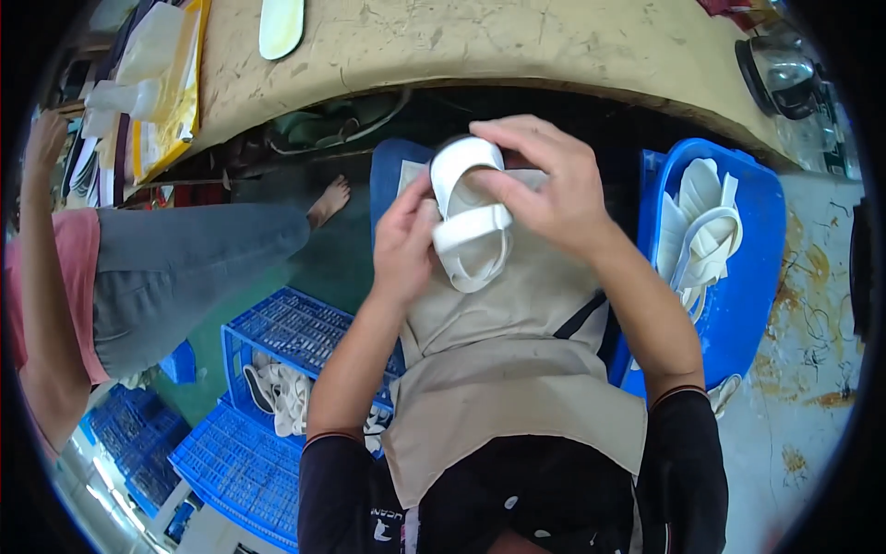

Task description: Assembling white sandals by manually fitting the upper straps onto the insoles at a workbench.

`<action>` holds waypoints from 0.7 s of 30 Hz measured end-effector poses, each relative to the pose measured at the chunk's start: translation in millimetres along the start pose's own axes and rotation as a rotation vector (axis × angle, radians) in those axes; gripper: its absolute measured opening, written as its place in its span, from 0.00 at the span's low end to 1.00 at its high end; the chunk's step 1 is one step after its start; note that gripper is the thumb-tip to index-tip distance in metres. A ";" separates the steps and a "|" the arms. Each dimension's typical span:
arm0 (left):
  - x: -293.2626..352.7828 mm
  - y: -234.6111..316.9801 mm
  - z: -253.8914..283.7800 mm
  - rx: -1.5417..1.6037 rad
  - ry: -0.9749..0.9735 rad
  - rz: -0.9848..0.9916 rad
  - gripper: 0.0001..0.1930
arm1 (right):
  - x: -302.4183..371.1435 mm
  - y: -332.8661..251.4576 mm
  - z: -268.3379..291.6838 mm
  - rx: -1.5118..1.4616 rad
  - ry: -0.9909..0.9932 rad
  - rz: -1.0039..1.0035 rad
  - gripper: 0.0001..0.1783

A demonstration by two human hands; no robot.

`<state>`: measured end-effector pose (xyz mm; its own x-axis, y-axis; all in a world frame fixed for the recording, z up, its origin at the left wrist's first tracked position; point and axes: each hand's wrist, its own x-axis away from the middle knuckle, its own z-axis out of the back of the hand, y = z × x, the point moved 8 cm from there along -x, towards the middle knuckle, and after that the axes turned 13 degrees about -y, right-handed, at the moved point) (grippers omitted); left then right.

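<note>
A white sandal [472, 222] with broad straps is held between my two hands above my lap. My left hand [407, 238] grips its side, fingers wrapped behind the edge. My right hand [550, 181] closes on the toe end, its thumb pressed inside the front strap and its fingers over the outside. Beneath the sandal lies the beige apron [517, 295] across my lap.
On my right stands a blue bin [764, 231] with white sandal uppers [709, 226]. Ahead is a worktable [517, 46] bearing a pale insole [281, 26]. Blue crates [286, 319] with white shoes [280, 395] stand on the left, near a co-worker's leg [194, 245].
</note>
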<state>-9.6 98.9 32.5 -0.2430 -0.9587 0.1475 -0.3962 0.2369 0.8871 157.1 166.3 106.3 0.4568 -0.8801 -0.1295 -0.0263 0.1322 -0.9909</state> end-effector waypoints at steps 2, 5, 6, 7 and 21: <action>7.1 45.4 -19.0 -0.561 0.069 -0.311 0.19 | 16.2 -3.8 -10.9 0.330 -0.003 0.076 0.21; 22.4 61.8 -29.5 -0.947 0.140 -0.518 0.19 | 25.5 -6.6 -24.8 0.531 0.023 0.171 0.21; 20.8 65.7 -30.6 -1.049 0.163 -0.595 0.19 | 23.6 -12.2 -25.9 0.584 0.074 0.241 0.21; 19.4 68.4 -33.0 -1.150 0.184 -0.672 0.19 | 22.4 -17.6 -26.8 0.638 0.126 0.310 0.21; -16.3 28.7 -35.1 -0.196 -0.008 0.089 0.08 | 16.5 17.6 36.4 -0.236 -0.251 -0.385 0.12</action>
<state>14.1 115.8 70.9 -0.2771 -0.9339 0.2260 -0.1938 0.2847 0.9388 196.6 170.7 88.1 0.6711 -0.7047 0.2302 -0.0011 -0.3114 -0.9503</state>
